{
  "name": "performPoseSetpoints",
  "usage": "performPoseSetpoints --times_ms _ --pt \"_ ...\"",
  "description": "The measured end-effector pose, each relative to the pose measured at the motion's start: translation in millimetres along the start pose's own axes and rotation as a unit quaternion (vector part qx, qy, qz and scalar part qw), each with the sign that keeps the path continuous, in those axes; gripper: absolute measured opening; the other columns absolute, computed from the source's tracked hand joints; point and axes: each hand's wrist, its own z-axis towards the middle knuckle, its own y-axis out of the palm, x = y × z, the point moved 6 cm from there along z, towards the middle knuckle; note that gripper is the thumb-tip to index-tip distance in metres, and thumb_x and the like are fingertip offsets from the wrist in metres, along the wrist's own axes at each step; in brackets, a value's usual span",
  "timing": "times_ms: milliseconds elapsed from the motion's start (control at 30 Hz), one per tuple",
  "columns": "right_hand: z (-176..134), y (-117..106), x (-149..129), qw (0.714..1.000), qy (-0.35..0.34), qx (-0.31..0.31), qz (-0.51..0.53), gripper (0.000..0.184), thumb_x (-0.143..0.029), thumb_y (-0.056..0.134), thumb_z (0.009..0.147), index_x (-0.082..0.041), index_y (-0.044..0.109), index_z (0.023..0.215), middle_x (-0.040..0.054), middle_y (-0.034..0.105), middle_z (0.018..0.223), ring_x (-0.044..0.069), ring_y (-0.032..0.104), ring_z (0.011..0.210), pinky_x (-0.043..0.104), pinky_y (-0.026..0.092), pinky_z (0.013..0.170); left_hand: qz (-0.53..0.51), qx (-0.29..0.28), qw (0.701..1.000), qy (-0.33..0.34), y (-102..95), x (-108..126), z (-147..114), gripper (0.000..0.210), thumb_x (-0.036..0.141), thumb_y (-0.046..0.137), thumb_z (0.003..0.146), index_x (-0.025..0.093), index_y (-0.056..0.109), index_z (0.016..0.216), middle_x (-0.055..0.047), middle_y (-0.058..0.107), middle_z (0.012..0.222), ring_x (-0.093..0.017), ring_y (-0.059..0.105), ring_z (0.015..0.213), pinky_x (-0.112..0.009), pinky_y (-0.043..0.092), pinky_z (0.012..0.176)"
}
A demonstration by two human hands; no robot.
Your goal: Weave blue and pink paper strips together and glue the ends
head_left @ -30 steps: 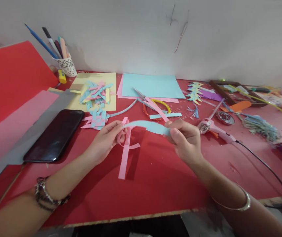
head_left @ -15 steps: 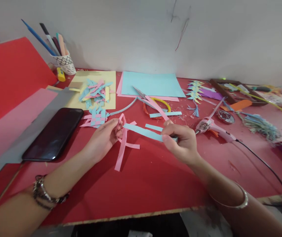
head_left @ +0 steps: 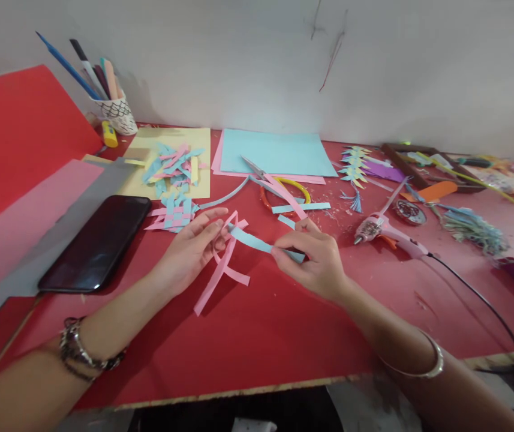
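My left hand (head_left: 198,243) pinches looped pink paper strips (head_left: 221,267), whose loose ends hang down over the red tabletop. A light-blue paper strip (head_left: 254,241) reaches from the pink loop across to my right hand (head_left: 313,258). Thumb and fingers of that hand are closed on the blue strip, and its tail sticks out below them. Just beyond my right hand lie a pink strip (head_left: 290,198) and another blue strip (head_left: 304,207), across scissors (head_left: 299,183) with red and yellow handles. A woven pink and blue paper piece (head_left: 176,215) rests beyond my left hand.
A black phone (head_left: 97,243) lies at left, near pink and grey sheets. Blue paper (head_left: 279,150) and a pile of folded strips (head_left: 176,165) are at the back. On the right are a glue gun (head_left: 391,234) with its cord, a tassel (head_left: 475,231) and a brown frame (head_left: 432,171).
My right hand has moved left and slightly down along with the blue strip, closer to my left hand. The pink loop has shifted right, and its hanging ends have swung left.
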Motion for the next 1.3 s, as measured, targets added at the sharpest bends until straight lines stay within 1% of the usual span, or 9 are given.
performPoseSetpoints --times_ms 200,300,467,567,667,833,1067,1200,1300 --pt "-2 5 -1 1.000 0.009 -0.009 0.004 0.014 -0.017 0.054 0.076 -0.019 0.048 0.064 -0.0067 0.049 0.048 0.006 0.040 0.046 0.021 0.037 0.056 0.003 -0.073 0.997 -0.015 12.2 -2 -9 0.024 0.023 0.068 0.068 0.022 0.062 0.091 0.004 0.050 0.062 -0.006 0.047 0.058 -0.016 0.039 0.054" --pt "-2 9 -1 0.999 0.024 -0.033 0.032 0.007 -0.018 0.057 0.075 -0.019 0.050 0.076 -0.0043 0.056 0.060 0.007 0.046 0.053 0.020 0.039 0.056 0.005 -0.095 0.995 -0.035 18.0 -4 -13 0.028 0.026 0.071 0.065 0.022 0.063 0.091 0.004 0.052 0.066 -0.006 0.047 0.060 -0.015 0.037 0.053" --pt "-2 15 2 0.989 0.073 -0.093 0.092 0.041 -0.024 0.060 0.072 -0.020 0.044 0.110 0.0061 0.055 0.097 0.014 0.051 0.086 0.024 0.045 0.061 -0.028 -0.151 0.985 -0.078 27.5 -9 -19 0.033 0.024 0.072 0.065 0.021 0.062 0.096 0.004 0.051 0.061 -0.006 0.046 0.055 -0.017 0.038 0.053" --pt "-2 21 0 0.975 0.071 -0.145 0.151 0.042 -0.025 0.058 0.074 -0.019 0.043 0.113 0.0088 0.052 0.108 0.016 0.048 0.097 0.024 0.046 0.065 -0.057 -0.181 0.977 -0.102 31.9 -11 -23 0.033 0.017 0.068 0.068 0.021 0.060 0.101 0.005 0.051 0.059 -0.005 0.044 0.050 -0.017 0.037 0.050" --pt "-3 24 -1 0.964 0.062 -0.160 0.201 0.028 -0.024 0.055 0.076 -0.017 0.049 0.102 0.0074 0.054 0.102 0.015 0.049 0.095 0.027 0.044 0.073 -0.066 -0.202 0.969 -0.124 34.5 -12 -27 0.038 0.017 0.065 0.072 0.024 0.057 0.108 0.007 0.048 0.055 -0.004 0.040 0.046 -0.018 0.038 0.049" --pt "-3 22 3 0.960 0.107 -0.143 0.217 0.012 -0.028 0.054 0.077 -0.017 0.050 0.082 0.0018 0.056 0.078 0.010 0.049 0.066 0.025 0.041 0.062 -0.043 -0.208 0.964 -0.162 35.0 -15 -30 0.043 0.019 0.065 0.070 0.028 0.055 0.111 0.006 0.048 0.056 -0.004 0.038 0.042 -0.018 0.036 0.044" --pt "-5 25 2 0.942 0.140 -0.188 0.239 0.019 -0.032 0.052 0.078 -0.017 0.053 0.090 0.0021 0.061 0.083 0.012 0.054 0.076 0.030 0.038 0.074 -0.025 -0.183 0.965 -0.188 31.9 -16 -30 0.047 0.022 0.065 0.071 0.028 0.052 0.116 0.006 0.046 0.055 -0.003 0.034 0.039 -0.016 0.034 0.039" --pt "-8 30 4 0.918 0.170 -0.189 0.303 0.017 -0.029 0.051 0.079 -0.016 0.050 0.091 -0.0003 0.058 0.073 0.009 0.054 0.065 0.023 0.042 0.063 -0.031 -0.173 0.966 -0.191 30.5 -15 -30 0.046 0.022 0.061 0.075 0.028 0.047 0.119 0.006 0.047 0.057 -0.003 0.035 0.039 -0.015 0.036 0.038" --pt "-12 34 7 0.898 0.211 -0.196 0.333 0.019 -0.025 0.054 0.077 -0.018 0.046 0.092 -0.0017 0.057 0.073 0.007 0.054 0.061 0.019 0.043 0.055 -0.039 -0.139 0.973 -0.181 28.8 -14 -28 0.045 0.018 0.058 0.076 0.025 0.047 0.119 0.006 0.044 0.055 -0.003 0.033 0.038 -0.015 0.036 0.037"
